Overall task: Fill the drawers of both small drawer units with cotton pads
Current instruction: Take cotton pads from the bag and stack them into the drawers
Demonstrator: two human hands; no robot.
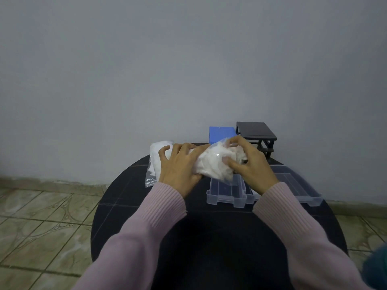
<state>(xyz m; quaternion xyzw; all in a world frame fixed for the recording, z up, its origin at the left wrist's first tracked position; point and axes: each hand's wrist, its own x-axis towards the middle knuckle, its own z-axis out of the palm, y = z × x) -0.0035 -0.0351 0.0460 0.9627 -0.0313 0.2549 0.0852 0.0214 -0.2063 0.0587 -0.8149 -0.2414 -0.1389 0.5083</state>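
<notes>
Both hands hold a clear bag of cotton pads above the table's centre: the left hand curls round its near end, and the right hand pinches its far end. Two clear drawers lie just below at five o'clock. The blue unit and black unit stand at one o'clock; a second bag lies at ten o'clock.

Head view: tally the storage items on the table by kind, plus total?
Clear drawers pulled out: 2
Drawer unit frames: 2, one blue, one black
Bags of cotton pads: 2, one held by both hands, one lying at left
Total: 6
</notes>
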